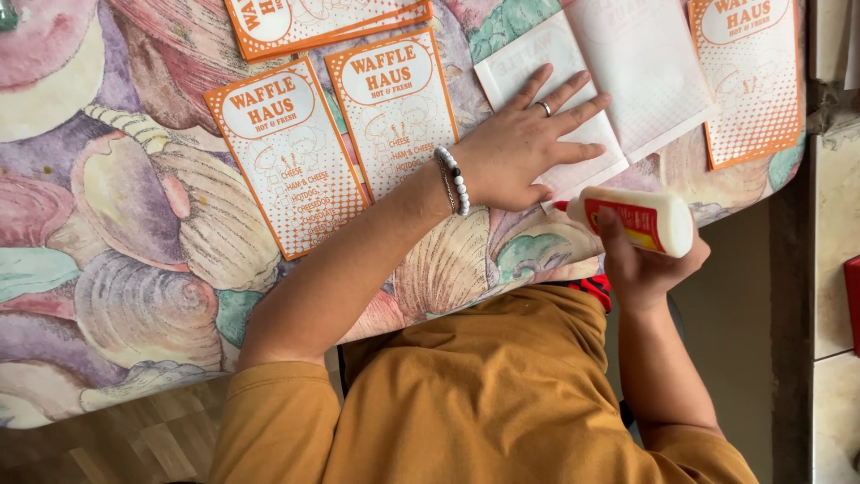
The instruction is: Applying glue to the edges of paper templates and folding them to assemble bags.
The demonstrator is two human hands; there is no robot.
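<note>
I note the left hand [520,148] pressed flat, fingers spread, on a blank-side-up white paper bag [548,108] near the bench's front edge, the right hand [647,260] gripping a glue bottle [638,220] beside it, several orange printed bags [287,157] lying finished, gluing apparently midway.

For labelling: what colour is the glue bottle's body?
White glue bottle with a red-and-yellow label, head view.

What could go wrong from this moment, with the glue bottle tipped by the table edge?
1. The glue bottle in the right hand lies sideways, its tip near the white sheet; glue may drip onto the tablecloth.
2. The left hand presses flat on the sheet, so wet glue might smear onto its fingers.
3. The printed bags lie close and may get stuck.
</note>
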